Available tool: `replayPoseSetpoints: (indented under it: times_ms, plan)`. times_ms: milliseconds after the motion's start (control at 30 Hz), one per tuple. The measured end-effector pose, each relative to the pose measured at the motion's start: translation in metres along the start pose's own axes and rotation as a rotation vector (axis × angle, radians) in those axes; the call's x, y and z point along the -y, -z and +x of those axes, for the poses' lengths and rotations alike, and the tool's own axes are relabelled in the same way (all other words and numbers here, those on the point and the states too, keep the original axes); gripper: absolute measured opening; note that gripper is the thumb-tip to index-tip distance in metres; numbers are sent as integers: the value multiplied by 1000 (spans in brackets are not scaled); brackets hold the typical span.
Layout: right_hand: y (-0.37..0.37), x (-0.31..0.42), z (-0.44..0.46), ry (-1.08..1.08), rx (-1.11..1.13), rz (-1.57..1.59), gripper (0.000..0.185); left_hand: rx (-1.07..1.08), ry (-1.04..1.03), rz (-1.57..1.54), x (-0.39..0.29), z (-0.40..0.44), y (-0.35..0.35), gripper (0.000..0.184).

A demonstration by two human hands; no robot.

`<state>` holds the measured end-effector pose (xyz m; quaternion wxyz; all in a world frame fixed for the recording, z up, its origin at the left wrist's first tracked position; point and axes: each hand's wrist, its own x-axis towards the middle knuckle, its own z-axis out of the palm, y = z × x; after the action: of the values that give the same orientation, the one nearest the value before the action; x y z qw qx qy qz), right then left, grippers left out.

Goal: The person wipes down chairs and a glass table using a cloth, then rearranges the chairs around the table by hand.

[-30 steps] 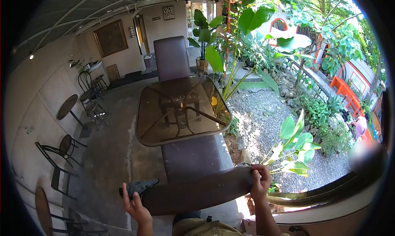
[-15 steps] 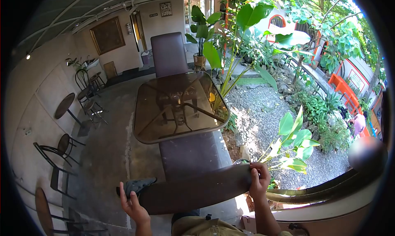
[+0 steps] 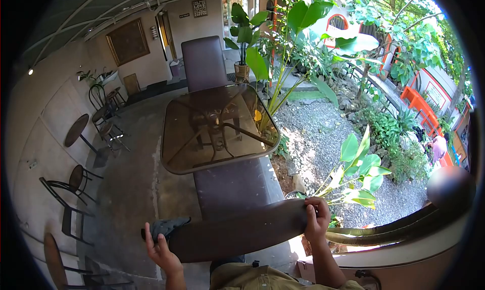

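Note:
A long dark brown padded piece (image 3: 237, 231), which looks like the top of a chair back, spans the space between my hands. At its right end my right hand (image 3: 317, 219) is closed on the edge, thumb on the near side. My left hand (image 3: 162, 249) is at the left end with its fingers apart, beside a grey-blue cloth (image 3: 172, 226) draped over that end. Whether the left palm touches the cloth or the chair back is hard to tell. The brown seat (image 3: 232, 185) extends beyond it, up to a glass-topped table (image 3: 220, 128).
Across the table stands another brown chair (image 3: 204, 62). Small round tables (image 3: 77, 130) and dark metal chairs (image 3: 67, 209) line the left wall. Potted plants, gravel (image 3: 313, 128) and a low ledge (image 3: 394, 259) lie to the right. A person (image 3: 438, 147) is far off at the right.
The view has shifted slightly, so the table and far chair appear a little higher and further left. Both hands keep nearly the same pose at the chair back.

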<state>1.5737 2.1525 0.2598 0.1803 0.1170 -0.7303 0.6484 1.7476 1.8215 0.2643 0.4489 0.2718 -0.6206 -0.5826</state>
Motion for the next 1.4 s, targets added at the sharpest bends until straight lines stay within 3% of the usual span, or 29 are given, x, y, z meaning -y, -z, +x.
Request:
replayPoseSetpoints:
  times_ms: [300, 467, 600, 700, 767, 833, 867, 933, 1000, 1033, 1100, 1133, 1167, 1267, 1300, 1400]
  plan:
    - [2, 4, -1, -45, -2, -5, 14, 26, 19, 20, 5, -1, 3, 47]
    - [7, 8, -3, -112, 5, 101, 21, 1, -79, -25, 6, -3, 1, 47]
    - [17, -21, -39, -9, -310, 117, 27, -33, -296, 80, -2, -20, 15, 45]
    - [20, -39, -86, -91, -321, 144, 30, -60, -474, 138, -22, -42, 26, 45]
    - [18, -60, -122, -135, -257, -62, 28, 123, -637, 304, -32, -58, 43, 48]
    - [15, -48, -154, -371, -52, -85, 26, 246, -718, 324, -50, -67, 47, 40]
    - [11, -44, -162, -378, -60, -76, 26, 257, -726, 329, -62, -71, 53, 40]
    - [4, -33, -180, -642, 423, -74, 33, 944, 37, 252, -103, -71, 48, 40]
    - [-15, -23, -195, -548, 542, 46, 37, 1406, 4, 357, -101, -58, 36, 43]
    - [-25, -15, -201, -548, 506, 47, 37, 1438, -13, 354, -90, -57, 31, 43]
    - [-42, 2, -204, -52, 616, 64, 42, 1614, 41, 458, -57, -62, 20, 52]
    - [-47, 5, -202, -49, 564, 49, 42, 1661, 8, 453, -39, -63, 15, 52]
    - [-52, 8, -201, -137, 676, -43, 39, 1662, 24, 445, -19, -62, 14, 51]
    - [-65, 20, -219, -524, 875, -254, 32, 1809, 59, 444, 37, -48, 7, 47]
    - [-71, 24, -227, -544, 708, -233, 32, 1973, 16, 459, 48, -39, 0, 47]
    - [-87, 37, -254, -673, 259, -101, 28, 1793, -179, 206, 77, -21, -6, 46]
